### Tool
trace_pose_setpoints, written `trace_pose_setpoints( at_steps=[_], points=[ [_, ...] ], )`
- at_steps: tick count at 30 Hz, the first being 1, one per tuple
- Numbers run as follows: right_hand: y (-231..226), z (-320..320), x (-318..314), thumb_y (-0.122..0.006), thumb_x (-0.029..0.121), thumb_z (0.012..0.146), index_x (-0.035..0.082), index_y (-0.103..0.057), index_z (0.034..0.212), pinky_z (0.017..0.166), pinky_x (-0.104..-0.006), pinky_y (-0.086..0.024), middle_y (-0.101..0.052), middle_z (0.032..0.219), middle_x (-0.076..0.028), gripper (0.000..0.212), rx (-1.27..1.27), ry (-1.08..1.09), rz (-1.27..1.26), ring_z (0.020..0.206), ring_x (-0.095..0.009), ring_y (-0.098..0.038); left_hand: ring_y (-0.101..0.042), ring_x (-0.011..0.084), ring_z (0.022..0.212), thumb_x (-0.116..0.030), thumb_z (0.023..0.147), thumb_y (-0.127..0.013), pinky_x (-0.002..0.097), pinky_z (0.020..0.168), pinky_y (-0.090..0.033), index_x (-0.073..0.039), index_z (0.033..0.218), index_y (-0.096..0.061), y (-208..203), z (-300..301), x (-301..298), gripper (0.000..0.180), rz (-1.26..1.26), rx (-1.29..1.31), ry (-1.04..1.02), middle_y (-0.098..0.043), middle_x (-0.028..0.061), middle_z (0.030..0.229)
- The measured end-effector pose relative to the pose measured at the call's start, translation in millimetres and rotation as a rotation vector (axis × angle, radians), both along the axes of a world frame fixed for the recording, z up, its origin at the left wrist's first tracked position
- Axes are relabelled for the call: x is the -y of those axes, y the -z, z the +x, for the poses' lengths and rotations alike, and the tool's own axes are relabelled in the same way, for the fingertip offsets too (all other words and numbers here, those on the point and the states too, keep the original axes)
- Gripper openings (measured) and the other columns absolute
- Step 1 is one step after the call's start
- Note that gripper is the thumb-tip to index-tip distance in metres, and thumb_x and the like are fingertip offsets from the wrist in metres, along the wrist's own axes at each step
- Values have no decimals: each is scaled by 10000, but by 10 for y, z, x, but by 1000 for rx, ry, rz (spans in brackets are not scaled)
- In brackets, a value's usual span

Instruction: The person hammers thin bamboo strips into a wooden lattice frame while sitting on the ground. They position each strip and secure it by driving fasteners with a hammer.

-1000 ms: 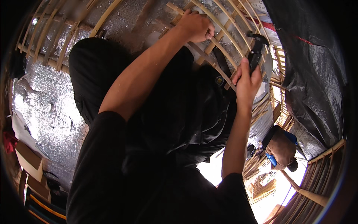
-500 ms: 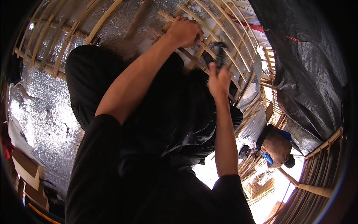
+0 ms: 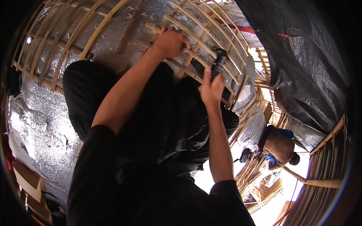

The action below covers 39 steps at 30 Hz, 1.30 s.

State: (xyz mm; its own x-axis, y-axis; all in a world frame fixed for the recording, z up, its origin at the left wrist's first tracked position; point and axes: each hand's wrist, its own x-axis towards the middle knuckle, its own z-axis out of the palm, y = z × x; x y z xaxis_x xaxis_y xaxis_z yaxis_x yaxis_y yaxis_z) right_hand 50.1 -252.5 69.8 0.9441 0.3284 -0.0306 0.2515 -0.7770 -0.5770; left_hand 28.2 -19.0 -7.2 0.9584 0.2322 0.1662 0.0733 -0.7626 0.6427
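Observation:
A lattice of pale bamboo slats lies in front of my knees at the top of the view. My left hand is closed over one of its slats, fingers curled on the far side and thumb toward the right. Whether a nail sits in that grip is too small to tell. My right hand grips a black hammer, thumb along the handle. Its head is up over the lattice, right of my left hand. The lower part of the handle is hidden by my palm.
More curved bamboo strips stand at the upper left over silvery foil sheeting. A dark tarp hangs at the right. Below it, another person bends near bundled bamboo sticks. Cardboard lies at the lower left.
The whole view has shifted slightly, moving the lattice and both hands left and down in it. The hammer head has swung a little away from my left hand, which keeps its hold on the slat.

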Motion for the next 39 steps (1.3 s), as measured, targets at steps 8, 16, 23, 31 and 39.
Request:
trace_pose_setpoints(
  at_steps=[8,16,23,31,39],
  points=[
    [-305,-282,335,-760,270,949,-7,-626,1136,821,-495,-572,-718,1000,-282,361,-53,-333,-59,983,-479,-704,-627,345,1190,-354,860,-798,646,1050,-417,-269,962,-811,38,-5,-8,133,-34,28,11,-719,38,1087],
    [318,-858,696,-800,269,815,93,-660,1230,905,-519,-592,-740,1082,-250,472,-299,-327,-288,1041,-449,-711,-652,283,1044,-302,881,-825,551,1031,-446,-180,905,-788,-82,-38,-22,130,-114,339,-108,-726,31,968],
    [483,-720,778,-848,447,765,122,-686,1313,979,-516,-572,-754,1120,-230,657,-285,-350,-144,1105,-424,-709,-723,231,841,-96,889,-814,351,747,-565,-50,958,-779,-990,-567,-467,90,-69,357,-102,-747,103,913],
    [881,-752,825,-826,409,787,95,-741,1156,939,-514,-587,-754,1110,-225,492,-143,-339,-49,1061,-420,-720,-705,261,822,-88,897,-804,372,752,-550,-25,974,-760,-1452,-2102,-782,108,173,207,-370,-728,113,895],
    [674,-726,746,-795,401,801,61,-731,1127,926,-527,-586,-752,1073,-241,475,-213,-334,-45,1039,-431,-720,-704,332,927,-119,891,-806,411,822,-552,-43,997,-755,-1384,-2939,97,140,454,109,-349,-731,122,978]
  ],
)
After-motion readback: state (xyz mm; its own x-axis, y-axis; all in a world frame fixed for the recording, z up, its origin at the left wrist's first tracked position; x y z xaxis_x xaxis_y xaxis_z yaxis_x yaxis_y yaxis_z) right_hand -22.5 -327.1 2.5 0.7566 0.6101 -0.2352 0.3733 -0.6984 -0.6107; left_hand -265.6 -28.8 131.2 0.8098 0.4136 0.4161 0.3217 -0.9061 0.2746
